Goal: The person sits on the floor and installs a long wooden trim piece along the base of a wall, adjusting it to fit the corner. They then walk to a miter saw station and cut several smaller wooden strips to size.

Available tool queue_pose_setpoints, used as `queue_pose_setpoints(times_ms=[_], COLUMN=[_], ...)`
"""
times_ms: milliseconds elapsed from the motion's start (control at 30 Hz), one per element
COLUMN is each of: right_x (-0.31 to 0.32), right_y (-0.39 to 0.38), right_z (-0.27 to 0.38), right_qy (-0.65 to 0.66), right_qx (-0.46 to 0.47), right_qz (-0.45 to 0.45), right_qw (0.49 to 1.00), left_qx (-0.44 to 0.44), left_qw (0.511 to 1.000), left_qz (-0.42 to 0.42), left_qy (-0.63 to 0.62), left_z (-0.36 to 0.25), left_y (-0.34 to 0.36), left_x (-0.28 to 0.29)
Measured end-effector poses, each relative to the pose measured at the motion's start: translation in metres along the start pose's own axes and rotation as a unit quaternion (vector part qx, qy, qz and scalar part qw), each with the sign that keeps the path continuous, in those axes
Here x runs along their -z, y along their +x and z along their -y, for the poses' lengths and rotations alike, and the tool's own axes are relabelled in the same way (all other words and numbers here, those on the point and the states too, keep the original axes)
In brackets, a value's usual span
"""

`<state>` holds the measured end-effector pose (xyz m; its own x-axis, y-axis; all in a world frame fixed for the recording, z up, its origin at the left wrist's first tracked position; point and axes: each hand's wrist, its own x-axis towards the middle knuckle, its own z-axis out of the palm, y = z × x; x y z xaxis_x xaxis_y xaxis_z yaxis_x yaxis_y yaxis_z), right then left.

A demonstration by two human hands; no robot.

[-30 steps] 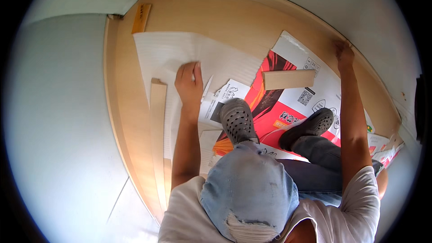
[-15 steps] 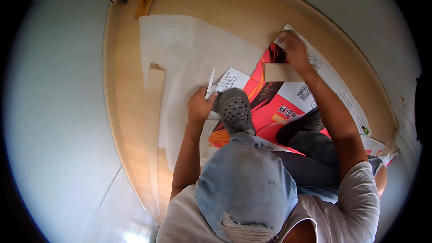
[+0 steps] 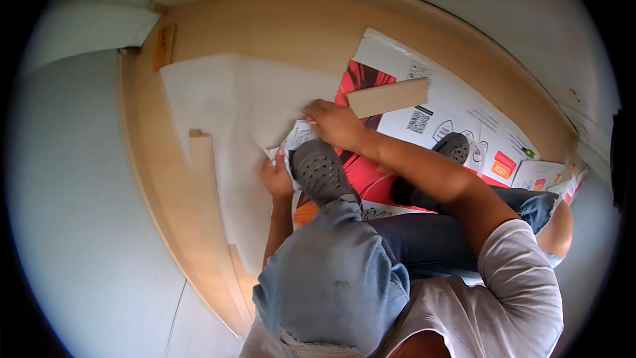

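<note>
A small white printed flap point(image 3: 299, 134) of cardboard is near the middle of the scene, between the person's two hands, just beyond the toe of a grey perforated clog point(image 3: 321, 171); its visible part runs slantwise, with its long axis and one end pointing near and left, the other far and right. The left hand point(image 3: 277, 178) is at the near left end, its grip pinched on the flap, thumb uppermost; a thin white sliver point(image 3: 262, 148) sticks out beside its fingertips, pointing far and left. The right hand point(image 3: 334, 124) reaches across from the right, its bent fingertips at the flap's far right end; whether this grip is closed on the cardboard cannot be told. To the left and beyond spreads a pale thin sheet point(image 3: 218, 96). To the right lies a large red and white cardboard panel point(image 3: 464, 116), its length slanting from far left to near right, with a tan block point(image 3: 387, 97) lying crosswise on it and a second clog point(image 3: 453, 149) over it. At the left, a long narrow wooden strip point(image 3: 207, 185) runs from far to near. Farther left is a small orange-yellow piece point(image 3: 163, 48), on a wood-coloured surface point(image 3: 265, 30) with a raised rim.
</note>
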<state>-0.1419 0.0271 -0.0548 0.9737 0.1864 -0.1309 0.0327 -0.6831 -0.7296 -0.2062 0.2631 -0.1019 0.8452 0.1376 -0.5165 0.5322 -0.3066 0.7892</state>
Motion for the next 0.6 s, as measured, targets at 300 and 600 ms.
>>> queue_pose_setpoints(times_ms=[300,600], right_x=[0.000,0.031], right_y=[0.008,0.023], right_z=[-0.007,-0.025], right_qy=[0.107,-0.023], right_qx=[0.048,0.061], right_qz=[0.043,0.247], right_qw=[0.992,0.967], left_qx=[0.136,-0.381], left_qw=[0.986,0.869], left_qz=[-0.003,0.051], left_qy=[-0.092,0.313], left_z=[-0.028,-0.139], left_y=[-0.008,0.026], left_x=[0.011,-0.005])
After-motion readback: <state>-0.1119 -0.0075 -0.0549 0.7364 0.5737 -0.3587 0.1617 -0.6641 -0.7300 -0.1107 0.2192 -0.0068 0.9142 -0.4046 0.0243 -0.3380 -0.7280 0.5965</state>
